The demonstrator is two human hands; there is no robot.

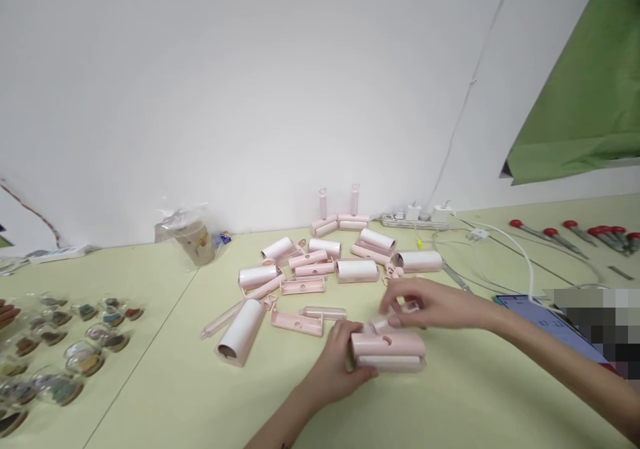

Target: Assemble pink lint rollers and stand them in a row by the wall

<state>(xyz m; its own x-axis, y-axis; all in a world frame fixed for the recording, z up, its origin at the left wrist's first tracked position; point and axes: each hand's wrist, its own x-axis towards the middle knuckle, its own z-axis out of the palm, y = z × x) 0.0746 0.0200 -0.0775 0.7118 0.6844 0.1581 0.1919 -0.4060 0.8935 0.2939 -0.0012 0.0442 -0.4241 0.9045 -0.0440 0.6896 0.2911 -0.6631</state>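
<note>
The left hand (334, 363), half curled, grips a pink case (389, 349); the right hand (419, 304) pinches a clear piece (379, 324) — blurred, partly hidden.

Bright diffuse light, soft shadows, slight blur

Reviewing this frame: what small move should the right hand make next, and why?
Probably ease the blurred translucent piece onto the pink case: the right hand appears to pinch that piece by the case's upper edge, while the left hand holds the case's end.
</note>
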